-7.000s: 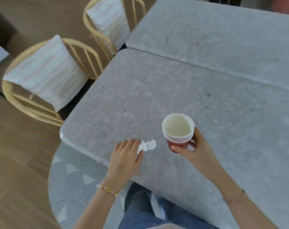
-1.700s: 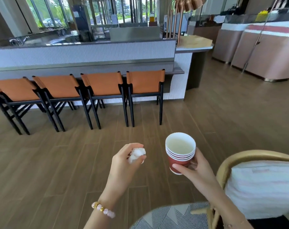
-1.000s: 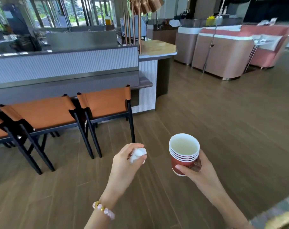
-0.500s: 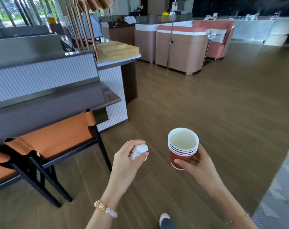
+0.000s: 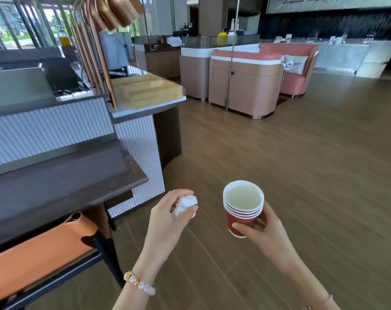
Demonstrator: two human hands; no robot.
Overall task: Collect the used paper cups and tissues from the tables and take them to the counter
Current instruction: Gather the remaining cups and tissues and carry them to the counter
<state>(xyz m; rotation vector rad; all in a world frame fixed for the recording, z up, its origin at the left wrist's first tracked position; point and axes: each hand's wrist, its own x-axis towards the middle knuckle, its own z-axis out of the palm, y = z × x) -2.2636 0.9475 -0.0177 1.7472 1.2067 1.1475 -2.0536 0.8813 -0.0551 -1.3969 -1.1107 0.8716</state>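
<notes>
Above the brown wood floor point(image 5: 290, 175), the person holds two hands out in front. The left hand point(image 5: 167, 220) has its fingers curled round a small white tissue point(image 5: 186, 202) that is scrunched into a ball. The tissue pokes out between the thumb and the fingertips. A bracelet point(image 5: 139, 285) of pale and gold beads sits on that wrist.

The right hand point(image 5: 265, 234) grips a stack of red paper cups point(image 5: 242, 211), one inside the other. The thumb lies across the front and the fingers wrap round the far side. The stack stands upright, and the inside of the top cup is pale. About four white rims show.

The cups and the tissue are near each other but not touching, and both are up in the air.

To the left is a dark tabletop point(image 5: 73, 184) with a ribbed white wall behind it. An orange chair point(image 5: 37, 251) with black legs is tucked under it. Higher up and farther back, a light wooden tray point(image 5: 145, 89) lies on a white tabletop point(image 5: 149, 105). Far across the room stand pink sofas point(image 5: 290, 70).
</notes>
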